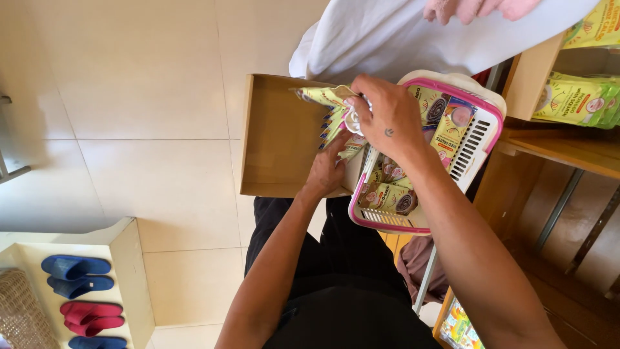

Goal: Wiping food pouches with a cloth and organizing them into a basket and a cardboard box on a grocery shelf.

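The floor (142, 97) is made of big pale tiles with thin lines between them. In the lower left corner stands a low cream shoe rack (126, 258). On it lie blue slippers (76, 266), then red slippers (90, 310) below them, and one more blue slipper (97, 342) at the very bottom. A woven basket (22, 310) sits just beside the slippers at the left edge. On the right is a wooden shelf (555, 152) with yellow-green packets (578, 100) standing in it. At the top hangs a white cloth (400, 35), with something pink (478, 8) above it.
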